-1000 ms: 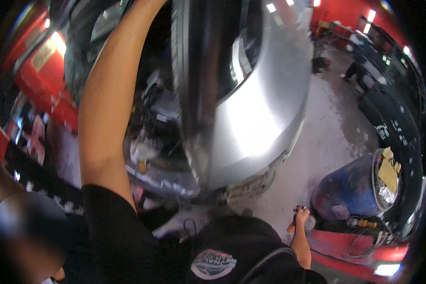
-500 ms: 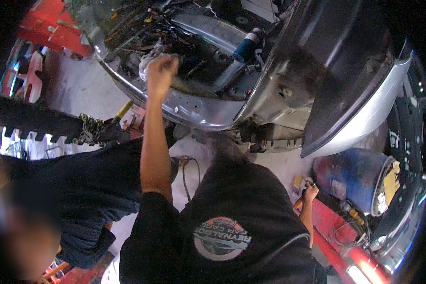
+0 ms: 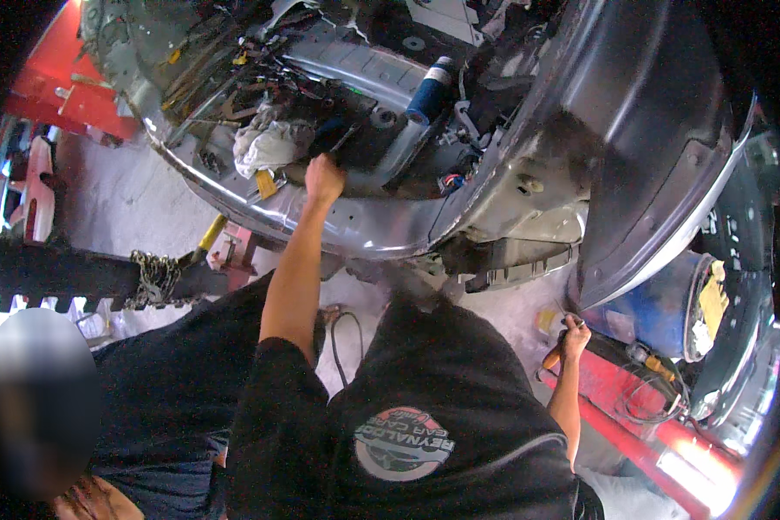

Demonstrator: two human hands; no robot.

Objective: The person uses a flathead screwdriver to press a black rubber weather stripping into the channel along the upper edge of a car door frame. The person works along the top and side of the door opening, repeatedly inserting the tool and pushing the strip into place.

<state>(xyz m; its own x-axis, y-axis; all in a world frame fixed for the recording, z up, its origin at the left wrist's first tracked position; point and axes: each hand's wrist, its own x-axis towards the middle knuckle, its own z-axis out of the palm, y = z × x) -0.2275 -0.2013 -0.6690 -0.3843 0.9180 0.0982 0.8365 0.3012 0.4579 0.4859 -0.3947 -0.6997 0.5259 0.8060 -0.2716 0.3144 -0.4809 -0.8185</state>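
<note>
My left hand (image 3: 324, 179) reaches over the rim of the car's open rear body (image 3: 364, 227), its fingers closed. Whatever they hold, if anything, is hidden. Just beyond the fingertips lies a dark tool with a thin shaft (image 3: 347, 137). A crumpled white rag (image 3: 269, 146) rests left of this hand, with a small yellow block (image 3: 265, 184) beside it on the rim. Low at my right side, my right hand (image 3: 574, 336) is wrapped around a tool with an orange handle (image 3: 552, 357); its thin far end is too small to identify.
A blue can (image 3: 429, 94) lies among loose tools inside the car body. A loose-looking dark panel (image 3: 659, 165) juts out at right, above a blue drum (image 3: 654, 303). Another person (image 3: 165, 381) crouches close on my left. Red beams (image 3: 633, 451) and a cable lie on the right.
My left hand has moved right, away from the white rag, uncovering the rag and yellow block. The view has shifted slightly. My right hand keeps its tool low at my side.
</note>
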